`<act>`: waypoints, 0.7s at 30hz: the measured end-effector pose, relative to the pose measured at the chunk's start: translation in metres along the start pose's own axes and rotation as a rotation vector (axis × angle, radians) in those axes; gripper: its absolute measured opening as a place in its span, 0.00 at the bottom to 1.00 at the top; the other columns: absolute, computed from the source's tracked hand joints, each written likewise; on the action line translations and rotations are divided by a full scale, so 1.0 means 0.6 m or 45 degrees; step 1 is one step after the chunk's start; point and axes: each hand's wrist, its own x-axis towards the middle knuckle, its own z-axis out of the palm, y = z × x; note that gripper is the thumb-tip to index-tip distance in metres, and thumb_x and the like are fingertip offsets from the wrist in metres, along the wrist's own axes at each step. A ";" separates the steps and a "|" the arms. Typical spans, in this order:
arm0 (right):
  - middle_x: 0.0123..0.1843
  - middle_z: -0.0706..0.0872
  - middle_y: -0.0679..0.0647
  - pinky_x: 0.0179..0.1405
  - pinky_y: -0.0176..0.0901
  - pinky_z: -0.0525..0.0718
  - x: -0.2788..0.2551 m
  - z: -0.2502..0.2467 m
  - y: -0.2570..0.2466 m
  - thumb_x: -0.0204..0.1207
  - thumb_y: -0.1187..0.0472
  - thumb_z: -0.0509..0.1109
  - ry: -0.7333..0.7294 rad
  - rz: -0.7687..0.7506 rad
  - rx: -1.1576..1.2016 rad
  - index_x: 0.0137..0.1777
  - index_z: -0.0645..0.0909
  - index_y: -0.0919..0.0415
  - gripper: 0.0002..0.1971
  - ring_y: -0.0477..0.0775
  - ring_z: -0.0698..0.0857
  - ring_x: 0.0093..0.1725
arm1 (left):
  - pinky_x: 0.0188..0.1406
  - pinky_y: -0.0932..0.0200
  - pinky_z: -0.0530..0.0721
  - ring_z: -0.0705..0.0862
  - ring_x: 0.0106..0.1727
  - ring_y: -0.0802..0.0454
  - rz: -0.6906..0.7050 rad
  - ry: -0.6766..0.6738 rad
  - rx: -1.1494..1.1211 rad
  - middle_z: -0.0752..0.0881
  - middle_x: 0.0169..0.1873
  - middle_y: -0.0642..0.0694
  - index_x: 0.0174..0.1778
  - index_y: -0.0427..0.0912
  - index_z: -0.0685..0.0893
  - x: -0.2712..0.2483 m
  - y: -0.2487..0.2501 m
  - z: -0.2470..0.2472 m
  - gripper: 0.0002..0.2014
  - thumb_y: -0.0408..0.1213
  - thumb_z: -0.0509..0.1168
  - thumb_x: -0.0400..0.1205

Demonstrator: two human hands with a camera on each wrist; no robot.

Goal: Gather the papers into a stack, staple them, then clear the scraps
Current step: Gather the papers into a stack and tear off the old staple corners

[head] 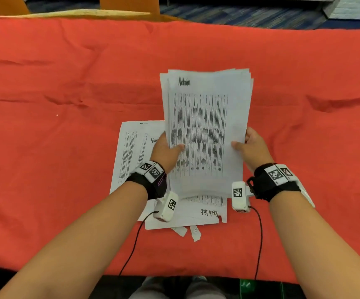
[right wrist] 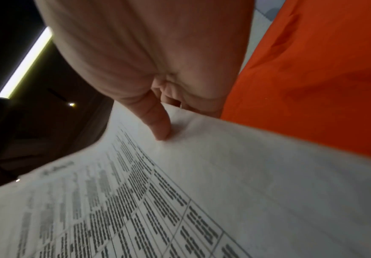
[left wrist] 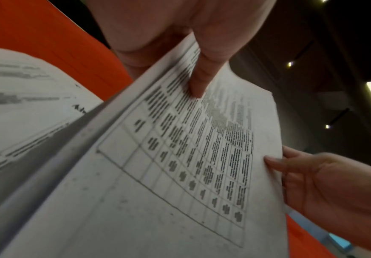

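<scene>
A bundle of printed sheets (head: 207, 130) headed "Admin" stands nearly upright over the red tablecloth (head: 67, 83), its lower edge resting on papers below. My left hand (head: 166, 149) grips its left edge, thumb on the front (left wrist: 198, 82). My right hand (head: 250, 145) grips the right edge, thumb on the front (right wrist: 157, 122), fingers behind. The sheet tops are fanned and uneven. More sheets (head: 136, 152) lie flat beneath, one (head: 209, 212) marked "Task list". Two small torn scraps (head: 187, 231) lie just in front of them. No stapler shows.
The tablecloth is wrinkled, with open cloth to the left, right and far side. The near table edge (head: 174, 275) runs just below my forearms. Cables (head: 131, 249) hang from both wrist cameras. An orange chair back (head: 129, 5) stands beyond the far edge.
</scene>
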 end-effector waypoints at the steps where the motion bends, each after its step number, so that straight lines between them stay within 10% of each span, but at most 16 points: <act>1: 0.60 0.87 0.56 0.63 0.58 0.84 0.000 0.005 -0.009 0.76 0.78 0.64 -0.001 -0.042 0.033 0.61 0.77 0.52 0.21 0.58 0.86 0.60 | 0.72 0.50 0.74 0.78 0.69 0.46 0.016 0.029 -0.023 0.80 0.68 0.47 0.74 0.43 0.71 0.006 0.005 -0.010 0.24 0.37 0.66 0.82; 5: 0.55 0.87 0.52 0.57 0.50 0.85 0.004 0.013 -0.023 0.74 0.80 0.62 0.030 -0.137 0.078 0.60 0.78 0.53 0.23 0.53 0.86 0.55 | 0.72 0.44 0.73 0.75 0.72 0.44 -0.098 0.014 -0.068 0.76 0.72 0.45 0.76 0.41 0.68 0.022 0.010 -0.027 0.28 0.45 0.65 0.81; 11: 0.46 0.86 0.48 0.50 0.48 0.83 0.009 -0.041 -0.005 0.71 0.76 0.63 0.265 -0.149 -0.002 0.54 0.82 0.55 0.18 0.48 0.84 0.45 | 0.35 0.58 0.77 0.78 0.39 0.49 -0.395 0.054 -0.199 0.83 0.50 0.37 0.54 0.36 0.77 0.020 -0.071 -0.018 0.10 0.35 0.53 0.84; 14: 0.46 0.87 0.49 0.48 0.47 0.86 0.006 -0.078 0.007 0.67 0.77 0.63 0.345 -0.087 0.083 0.47 0.82 0.51 0.20 0.50 0.85 0.46 | 0.51 0.52 0.82 0.82 0.53 0.44 -0.387 0.110 0.411 0.80 0.59 0.39 0.58 0.39 0.78 0.011 -0.135 -0.002 0.10 0.35 0.61 0.82; 18: 0.45 0.89 0.47 0.43 0.41 0.89 -0.013 -0.116 0.033 0.71 0.84 0.57 0.403 0.043 0.251 0.48 0.81 0.52 0.25 0.46 0.87 0.45 | 0.65 0.48 0.77 0.75 0.68 0.38 -0.403 0.030 0.649 0.71 0.68 0.36 0.71 0.35 0.70 0.012 -0.158 0.023 0.34 0.47 0.74 0.74; 21: 0.53 0.88 0.52 0.59 0.57 0.84 -0.024 -0.143 0.083 0.68 0.80 0.62 0.453 0.193 0.260 0.48 0.83 0.53 0.21 0.60 0.85 0.59 | 0.68 0.48 0.77 0.73 0.71 0.38 -0.390 -0.070 0.745 0.68 0.71 0.35 0.77 0.33 0.61 0.021 -0.158 0.035 0.46 0.48 0.77 0.71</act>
